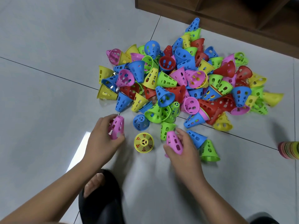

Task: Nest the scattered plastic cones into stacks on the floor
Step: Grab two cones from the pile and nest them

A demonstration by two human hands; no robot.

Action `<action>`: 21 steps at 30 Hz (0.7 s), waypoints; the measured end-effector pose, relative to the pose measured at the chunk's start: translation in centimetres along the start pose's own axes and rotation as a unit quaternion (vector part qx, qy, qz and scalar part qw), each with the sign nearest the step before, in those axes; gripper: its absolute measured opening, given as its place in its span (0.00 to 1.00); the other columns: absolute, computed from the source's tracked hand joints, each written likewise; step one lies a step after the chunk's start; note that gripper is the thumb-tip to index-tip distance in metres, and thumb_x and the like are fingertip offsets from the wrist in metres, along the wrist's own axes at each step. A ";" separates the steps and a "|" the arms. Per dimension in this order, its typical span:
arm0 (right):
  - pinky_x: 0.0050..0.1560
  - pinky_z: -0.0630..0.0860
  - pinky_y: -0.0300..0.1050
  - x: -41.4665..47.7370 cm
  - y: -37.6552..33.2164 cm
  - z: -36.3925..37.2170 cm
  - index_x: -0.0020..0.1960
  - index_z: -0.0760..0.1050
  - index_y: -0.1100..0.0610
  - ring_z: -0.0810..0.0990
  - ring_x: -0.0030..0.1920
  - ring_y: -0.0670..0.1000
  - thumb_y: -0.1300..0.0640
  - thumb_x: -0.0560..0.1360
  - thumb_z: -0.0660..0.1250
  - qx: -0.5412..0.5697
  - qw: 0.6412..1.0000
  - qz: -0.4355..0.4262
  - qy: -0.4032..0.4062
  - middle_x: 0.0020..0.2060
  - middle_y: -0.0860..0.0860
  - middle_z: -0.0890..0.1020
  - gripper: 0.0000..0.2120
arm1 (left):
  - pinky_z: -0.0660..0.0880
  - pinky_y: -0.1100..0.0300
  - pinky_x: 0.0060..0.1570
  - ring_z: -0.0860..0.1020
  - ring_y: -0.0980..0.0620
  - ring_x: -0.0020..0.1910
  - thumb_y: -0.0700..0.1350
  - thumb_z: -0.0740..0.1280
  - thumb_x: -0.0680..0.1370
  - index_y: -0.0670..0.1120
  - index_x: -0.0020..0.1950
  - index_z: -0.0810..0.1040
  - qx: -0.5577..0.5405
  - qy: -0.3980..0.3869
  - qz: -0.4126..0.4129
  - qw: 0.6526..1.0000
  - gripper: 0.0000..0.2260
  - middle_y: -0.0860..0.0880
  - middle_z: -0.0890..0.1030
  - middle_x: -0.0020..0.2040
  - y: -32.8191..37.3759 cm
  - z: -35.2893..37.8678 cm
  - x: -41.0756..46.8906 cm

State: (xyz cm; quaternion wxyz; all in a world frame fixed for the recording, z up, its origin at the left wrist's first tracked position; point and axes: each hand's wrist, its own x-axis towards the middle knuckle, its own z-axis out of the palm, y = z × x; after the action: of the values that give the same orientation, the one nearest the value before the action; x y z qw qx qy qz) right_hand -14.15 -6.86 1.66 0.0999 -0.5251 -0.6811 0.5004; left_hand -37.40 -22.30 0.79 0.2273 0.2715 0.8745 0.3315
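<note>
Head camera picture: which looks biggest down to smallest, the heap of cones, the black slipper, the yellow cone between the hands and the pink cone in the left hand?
1. heap of cones
2. black slipper, though it is nearer the camera
3. yellow cone and pink cone in the left hand: too alike to rank

A heap of cones (178,75) lies on the floor (48,46) at centre right, with a cabinet base (226,13) behind it, far right. Nearer, an upright cone (143,142) stands between the left hand (100,138), holding the left cone (116,126), and the right hand (184,149), holding the right cone (174,142). A nested stack (289,149) sits at the right edge. A sandal (100,201) is nearest.
</note>
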 end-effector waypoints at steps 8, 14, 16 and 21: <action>0.62 0.74 0.32 -0.9 -6.9 -1.5 0.70 0.76 0.40 0.79 0.66 0.39 0.53 0.75 0.79 0.111 0.990 -0.089 0.011 0.63 0.35 0.82 0.27 | 0.82 0.51 0.53 0.82 0.47 0.59 0.51 0.76 0.79 0.54 0.66 0.79 -0.171 -0.005 0.109 0.979 0.17 0.53 0.81 0.60 6.3 -0.4 -2.1; 0.61 0.78 0.40 -2.0 -8.9 -1.1 0.67 0.77 0.42 0.83 0.62 0.48 0.56 0.76 0.78 0.167 0.975 -0.144 0.029 0.61 0.40 0.84 0.22 | 0.80 0.54 0.60 0.82 0.56 0.62 0.54 0.79 0.78 0.55 0.69 0.81 -0.105 -0.078 0.137 0.982 0.21 0.60 0.82 0.63 5.7 1.6 -3.2; 0.61 0.77 0.38 -2.2 -8.7 -0.4 0.67 0.78 0.43 0.83 0.62 0.47 0.57 0.76 0.79 0.154 0.978 -0.141 0.009 0.61 0.40 0.84 0.23 | 0.79 0.55 0.59 0.82 0.58 0.59 0.55 0.79 0.78 0.57 0.70 0.80 -0.086 -0.104 0.139 0.981 0.21 0.62 0.82 0.62 4.6 2.5 -3.3; 0.67 0.75 0.38 -1.5 -7.0 1.2 0.70 0.78 0.42 0.78 0.66 0.41 0.55 0.77 0.78 0.032 0.985 -0.155 -0.063 0.63 0.36 0.81 0.24 | 0.75 0.60 0.67 0.77 0.62 0.68 0.49 0.81 0.73 0.59 0.76 0.74 -0.051 -0.160 0.109 0.980 0.33 0.63 0.78 0.70 1.8 3.4 -3.1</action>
State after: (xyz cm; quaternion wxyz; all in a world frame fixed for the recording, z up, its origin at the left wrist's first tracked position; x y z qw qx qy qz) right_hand -18.58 -8.42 7.19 0.1500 -0.3772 -0.7427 0.5325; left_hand -32.59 -21.58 0.41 0.3400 0.4029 0.7741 0.3505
